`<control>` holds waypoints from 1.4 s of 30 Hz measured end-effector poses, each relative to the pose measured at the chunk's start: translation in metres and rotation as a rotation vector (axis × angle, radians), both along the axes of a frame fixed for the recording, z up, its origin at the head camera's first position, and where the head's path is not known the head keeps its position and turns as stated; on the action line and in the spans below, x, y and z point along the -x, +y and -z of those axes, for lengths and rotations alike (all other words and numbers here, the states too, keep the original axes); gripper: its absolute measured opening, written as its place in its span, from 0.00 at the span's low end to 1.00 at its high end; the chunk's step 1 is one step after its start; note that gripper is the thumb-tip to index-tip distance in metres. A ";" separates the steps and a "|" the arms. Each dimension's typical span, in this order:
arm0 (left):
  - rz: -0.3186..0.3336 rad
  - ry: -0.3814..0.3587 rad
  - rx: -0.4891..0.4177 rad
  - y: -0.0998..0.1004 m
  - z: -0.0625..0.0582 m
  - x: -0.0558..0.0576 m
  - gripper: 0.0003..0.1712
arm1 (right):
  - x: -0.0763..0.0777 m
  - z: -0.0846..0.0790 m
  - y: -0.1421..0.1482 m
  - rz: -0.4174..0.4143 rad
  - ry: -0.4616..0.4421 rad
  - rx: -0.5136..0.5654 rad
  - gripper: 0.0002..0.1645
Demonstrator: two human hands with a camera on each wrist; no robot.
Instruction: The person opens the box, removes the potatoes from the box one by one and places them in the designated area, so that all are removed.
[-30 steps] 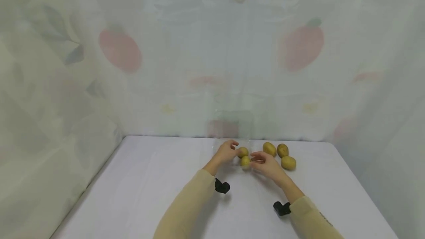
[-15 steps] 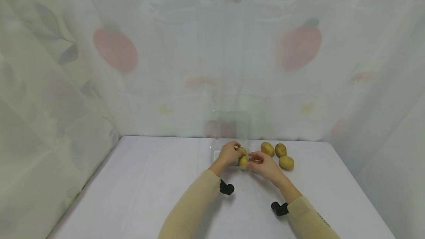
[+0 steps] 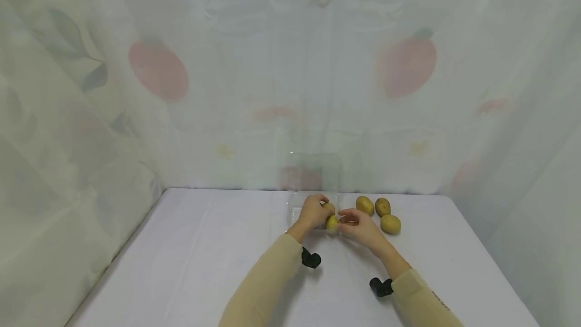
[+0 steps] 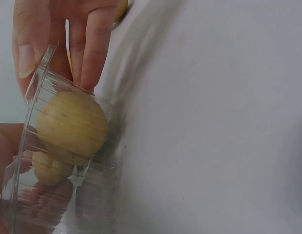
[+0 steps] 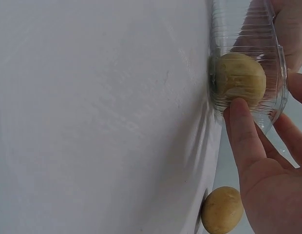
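A clear ribbed plastic clamshell container (image 3: 295,216) stands near the back of the table with its lid (image 3: 313,170) raised. My left hand (image 3: 312,212) reaches into it, fingers round a potato (image 4: 52,168) at the back of the base. In front of that one, another potato (image 5: 241,80) lies against the container wall. At the container's right side is my right hand (image 3: 365,228), its fairly straight fingertips touching the outside wall and rim. The left wrist view shows the right hand's fingers (image 4: 95,53) along that wall.
Three loose potatoes lie right of the container: one at the back (image 3: 364,206), a browner one (image 3: 383,207) beside it, and one nearer (image 3: 391,224). A white sheet with fruit prints (image 3: 272,64) hangs behind the table (image 3: 181,246).
My left hand has moved slightly right and down over the back potato, its fingers closing further round it. The right hand keeps its place at the container's side.
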State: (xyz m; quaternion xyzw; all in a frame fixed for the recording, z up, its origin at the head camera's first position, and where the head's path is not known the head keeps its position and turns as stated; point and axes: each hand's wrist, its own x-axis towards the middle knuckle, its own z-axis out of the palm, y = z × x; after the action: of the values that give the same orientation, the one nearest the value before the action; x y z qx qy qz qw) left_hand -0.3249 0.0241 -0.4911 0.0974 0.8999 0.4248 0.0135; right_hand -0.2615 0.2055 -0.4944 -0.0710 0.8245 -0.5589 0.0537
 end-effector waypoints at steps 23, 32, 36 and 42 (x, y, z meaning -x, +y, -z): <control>0.072 0.117 0.008 -0.026 -0.024 -0.004 0.19 | 0.002 -0.001 -0.007 0.014 0.025 -0.036 0.28; 0.110 0.074 -0.067 -0.042 -0.037 -0.018 0.21 | 0.000 0.000 -0.002 0.028 0.023 -0.091 0.28; 0.117 0.085 -0.099 -0.052 -0.039 -0.022 0.21 | 0.001 -0.001 -0.001 0.035 0.017 -0.100 0.28; 0.107 0.121 -0.088 -0.070 -0.038 -0.028 0.21 | -0.001 -0.001 -0.003 0.039 0.016 -0.106 0.28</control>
State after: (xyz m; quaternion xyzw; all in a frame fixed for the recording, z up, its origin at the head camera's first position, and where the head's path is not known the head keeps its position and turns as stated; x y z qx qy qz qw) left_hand -0.2965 -0.0461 -0.4535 0.1715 0.8731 0.4559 -0.0225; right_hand -0.2602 0.2027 -0.4935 -0.0565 0.8545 -0.5148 0.0398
